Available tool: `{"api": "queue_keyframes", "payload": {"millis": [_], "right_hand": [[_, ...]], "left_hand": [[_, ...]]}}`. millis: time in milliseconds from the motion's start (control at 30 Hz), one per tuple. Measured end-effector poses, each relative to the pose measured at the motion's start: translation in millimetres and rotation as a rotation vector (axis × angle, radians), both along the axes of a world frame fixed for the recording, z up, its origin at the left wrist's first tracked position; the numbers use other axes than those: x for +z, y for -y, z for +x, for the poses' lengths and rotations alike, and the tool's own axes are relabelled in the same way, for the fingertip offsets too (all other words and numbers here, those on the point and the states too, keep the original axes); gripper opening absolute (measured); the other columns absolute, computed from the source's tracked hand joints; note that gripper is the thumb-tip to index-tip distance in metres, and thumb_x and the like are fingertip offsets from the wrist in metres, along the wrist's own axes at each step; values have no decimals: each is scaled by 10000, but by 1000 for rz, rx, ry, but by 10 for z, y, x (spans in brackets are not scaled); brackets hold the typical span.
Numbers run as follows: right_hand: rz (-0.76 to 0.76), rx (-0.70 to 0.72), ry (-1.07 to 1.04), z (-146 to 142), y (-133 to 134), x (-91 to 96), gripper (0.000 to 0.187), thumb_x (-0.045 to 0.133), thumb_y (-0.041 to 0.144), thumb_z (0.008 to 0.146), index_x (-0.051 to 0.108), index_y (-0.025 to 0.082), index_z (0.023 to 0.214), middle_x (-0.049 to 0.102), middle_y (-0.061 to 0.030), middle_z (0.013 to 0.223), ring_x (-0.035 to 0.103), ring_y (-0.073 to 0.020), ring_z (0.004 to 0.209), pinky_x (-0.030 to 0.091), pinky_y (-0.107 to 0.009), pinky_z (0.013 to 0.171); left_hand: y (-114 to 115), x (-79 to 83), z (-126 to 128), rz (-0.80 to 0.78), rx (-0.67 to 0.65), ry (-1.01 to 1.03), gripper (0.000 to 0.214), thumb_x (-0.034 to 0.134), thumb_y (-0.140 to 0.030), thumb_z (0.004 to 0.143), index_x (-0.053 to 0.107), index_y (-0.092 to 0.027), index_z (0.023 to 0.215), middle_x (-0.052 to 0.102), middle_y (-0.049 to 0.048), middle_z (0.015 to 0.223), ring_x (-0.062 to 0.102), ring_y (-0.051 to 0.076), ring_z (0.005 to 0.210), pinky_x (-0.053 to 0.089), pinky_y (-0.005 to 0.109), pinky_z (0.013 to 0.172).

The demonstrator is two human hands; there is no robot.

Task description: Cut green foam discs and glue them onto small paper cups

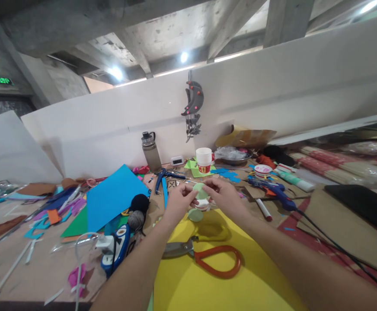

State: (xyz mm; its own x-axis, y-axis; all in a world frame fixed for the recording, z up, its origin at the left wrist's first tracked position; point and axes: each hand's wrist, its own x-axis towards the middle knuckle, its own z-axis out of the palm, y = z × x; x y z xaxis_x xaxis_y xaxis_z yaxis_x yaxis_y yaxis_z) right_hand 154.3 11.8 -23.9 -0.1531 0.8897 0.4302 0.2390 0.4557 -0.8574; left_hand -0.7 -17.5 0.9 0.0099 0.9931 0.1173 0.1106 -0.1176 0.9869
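Note:
My left hand (181,200) and my right hand (225,196) are raised over the table, fingers pinched on opposite sides of a small pale green disc (200,190). It looks like paper. Just below it is a small white round piece (202,204), partly covered, and I cannot tell whether it touches the disc. Another pale green disc (195,215) lies at the far edge of the yellow sheet (188,289). Nearer to me, between my forearms, large scissors with orange handles (219,260) rest on that sheet, their blades partly behind my left forearm.
White paper cups (203,156) stand behind my hands, near a bottle (151,153). To the right lies a blue glue gun (274,190) with a trailing cable. Blue sheet (113,198), yarn balls (136,219) and a power strip (121,244) occupy the left. A white partition (110,125) closes the back.

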Motion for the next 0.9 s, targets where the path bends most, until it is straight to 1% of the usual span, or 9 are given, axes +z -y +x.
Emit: {"api": "queue_keyframes", "payload": {"millis": [100,167,267,367,500,567,733,900], "right_hand": [[-11,-3,-15,0,-13,-4,175,561,300,809,667,182,883,685,-33,822,607,-178,730,473,-301,678],[-9,8,-47,2,-13,-8,194,568,289,807,655,190,950,678,-24,795,609,-176,707,482,-301,655],[60,-16,-37,11,9,1,200,575,266,816,645,202,991,674,-26,813,612,-177,718,492,-312,666],[230,-65,78,22,44,24,160,558,235,843,671,206,953,670,-58,929,611,-188,785,503,-337,715],[534,-141,244,28,68,35,221,534,180,868,688,199,1025,653,-104,1027,582,-235,965,483,-398,848],[613,-175,321,30,71,33,239,533,178,879,689,192,1059,657,-113,1041,569,-245,981,472,-410,868],[672,-216,409,47,91,46,244,536,182,887,689,194,1076,663,-110,1052,547,-249,979,482,-398,847],[706,-222,444,60,111,66,246,542,182,885,679,195,1089,659,-112,1077,537,-256,1007,474,-415,873]], "left_hand": [[-4,-12,-2,-11,-20,23,305,738,-397,671,585,-135,699,604,5,531,586,113,478,464,214,490],[-6,-24,0,-10,-45,61,333,745,-417,656,586,-133,729,617,8,578,600,118,499,461,215,484],[4,-26,15,-17,-110,114,387,755,-442,638,576,-137,794,639,15,641,616,128,517,443,209,455],[22,-9,34,-28,-127,131,393,754,-449,643,540,-146,774,620,1,580,595,119,472,435,206,446],[35,9,48,-7,-86,138,388,748,-455,652,516,-156,738,609,-7,546,591,121,457,452,217,463],[38,11,51,6,-78,137,381,743,-452,659,514,-158,736,616,-3,552,599,127,467,459,223,471],[46,14,54,14,-75,123,364,733,-443,671,509,-161,728,633,11,571,635,158,509,472,240,487],[55,29,62,7,-71,112,371,743,-437,661,502,-164,733,640,13,572,646,169,519,483,253,503]]}}
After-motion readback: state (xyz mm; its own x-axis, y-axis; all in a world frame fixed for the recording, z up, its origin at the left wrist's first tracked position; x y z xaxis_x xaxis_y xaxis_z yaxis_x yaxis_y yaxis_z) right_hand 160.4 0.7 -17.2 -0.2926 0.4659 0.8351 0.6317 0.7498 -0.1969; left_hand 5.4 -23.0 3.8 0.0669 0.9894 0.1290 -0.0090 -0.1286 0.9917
